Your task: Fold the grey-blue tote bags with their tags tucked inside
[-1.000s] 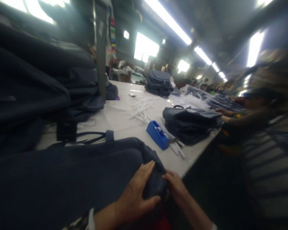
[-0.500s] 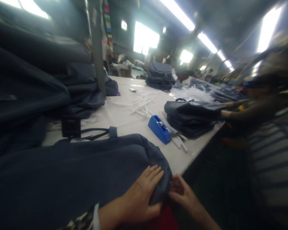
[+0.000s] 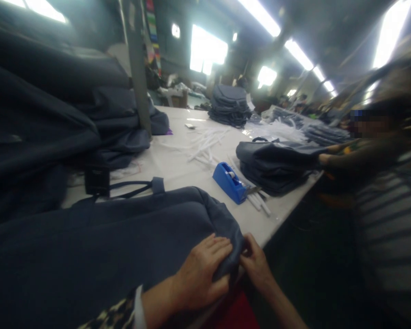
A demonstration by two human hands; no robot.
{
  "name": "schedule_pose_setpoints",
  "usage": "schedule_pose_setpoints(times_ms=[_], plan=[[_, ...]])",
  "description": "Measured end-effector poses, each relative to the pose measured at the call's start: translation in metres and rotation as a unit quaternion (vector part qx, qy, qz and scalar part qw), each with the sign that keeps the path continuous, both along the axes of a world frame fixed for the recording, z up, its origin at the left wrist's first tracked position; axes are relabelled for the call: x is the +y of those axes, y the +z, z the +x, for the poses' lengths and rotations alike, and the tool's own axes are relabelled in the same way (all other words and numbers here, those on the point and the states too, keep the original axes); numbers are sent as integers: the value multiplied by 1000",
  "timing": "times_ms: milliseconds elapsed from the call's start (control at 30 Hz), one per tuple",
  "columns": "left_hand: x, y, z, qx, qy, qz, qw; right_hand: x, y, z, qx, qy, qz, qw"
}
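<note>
A dark blue-grey bag [image 3: 150,224] lies on its side across the near end of the table, with a strap handle [image 3: 133,188] at its far edge and a black tag [image 3: 97,180] beside it. My left hand [image 3: 203,267] grips the bag's right end, its fingers over the top and its thumb lower on the end face. At that same end, my right hand [image 3: 256,265] pinches the edge between thumb and bent fingers. What lies inside this pinch is too small to make out.
A blue tape dispenser [image 3: 229,183] stands beyond the bag, near white strips [image 3: 207,146]. More dark bags [image 3: 274,167] are stacked at the right, where a co-worker's hand [image 3: 325,159] touches them. Another stack [image 3: 229,105] sits farther back. Dark material is heaped left of a metal post [image 3: 139,68].
My right hand has moved slightly up and left, its fingers closing on the bag's end. My left hand stays on the bag. The view has shifted slightly.
</note>
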State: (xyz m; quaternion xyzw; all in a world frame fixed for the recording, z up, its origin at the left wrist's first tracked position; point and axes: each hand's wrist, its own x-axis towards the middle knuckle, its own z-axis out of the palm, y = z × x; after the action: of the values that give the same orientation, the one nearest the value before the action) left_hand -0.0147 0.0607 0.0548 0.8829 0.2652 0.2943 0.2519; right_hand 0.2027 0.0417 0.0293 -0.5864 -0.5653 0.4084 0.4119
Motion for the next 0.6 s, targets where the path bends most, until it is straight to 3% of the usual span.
schedule_pose_setpoints(times_ms=[100,200,367,500,600], plan=[[-2,-2,-1,-29,-10,4,1000,0,1,16,-60,40,14,997],[-5,-6,-1,-43,-28,4,999,-3,-6,23,-56,60,17,996],[-18,-6,6,33,-54,10,998,-7,-18,23,-62,72,23,995],[-31,-8,15,116,-85,18,989,-7,-3,37,-78,101,1,992],[-36,-26,22,133,-93,42,986,-6,20,46,-111,70,10,991]])
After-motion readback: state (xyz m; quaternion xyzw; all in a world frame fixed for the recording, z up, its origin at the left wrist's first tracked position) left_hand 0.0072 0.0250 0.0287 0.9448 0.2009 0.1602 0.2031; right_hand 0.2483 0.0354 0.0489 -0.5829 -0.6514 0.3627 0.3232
